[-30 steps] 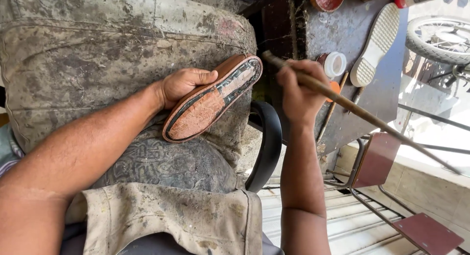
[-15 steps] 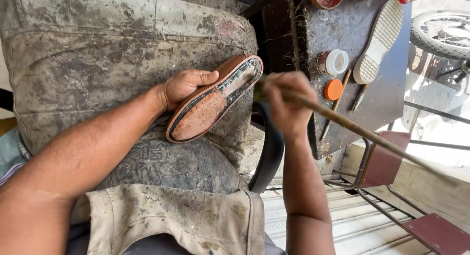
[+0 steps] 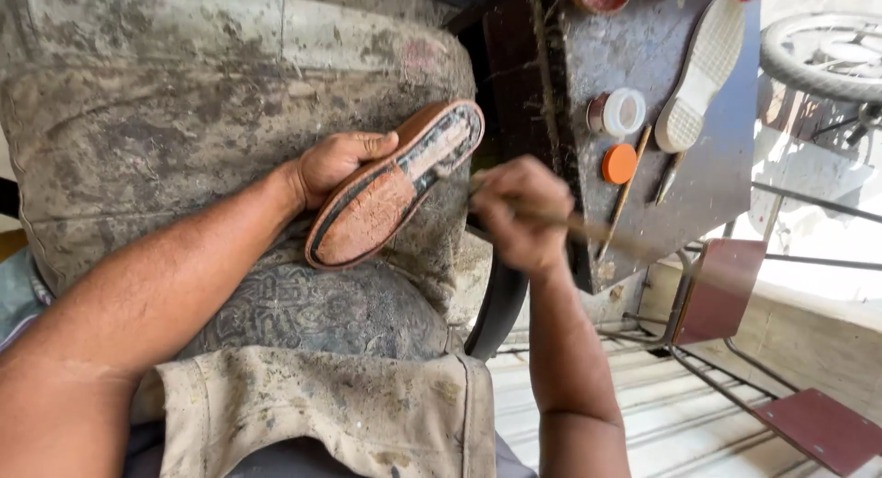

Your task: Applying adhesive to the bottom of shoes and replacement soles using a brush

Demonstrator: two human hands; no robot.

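My left hand (image 3: 338,163) grips a brown shoe (image 3: 393,186) turned sole up, resting on a stained cloth over my lap. The sole is reddish with a dark rim and a grey, smeared heel end. My right hand (image 3: 517,213) is closed around a long thin wooden stick (image 3: 597,230), blurred by motion. The stick's near end touches the sole at the heel end; its far end points right, toward the work board.
A dark, grimy work board (image 3: 643,101) stands to the right with a white shoe sole (image 3: 703,69), an open small jar (image 3: 620,111), an orange lid (image 3: 619,163) and thin tools. Red metal stool frames (image 3: 726,290) and a wheel (image 3: 827,51) lie further right.
My right hand has come down and left with the stick, bringing its tip onto the heel end of the sole. The left hand keeps holding the shoe in place.
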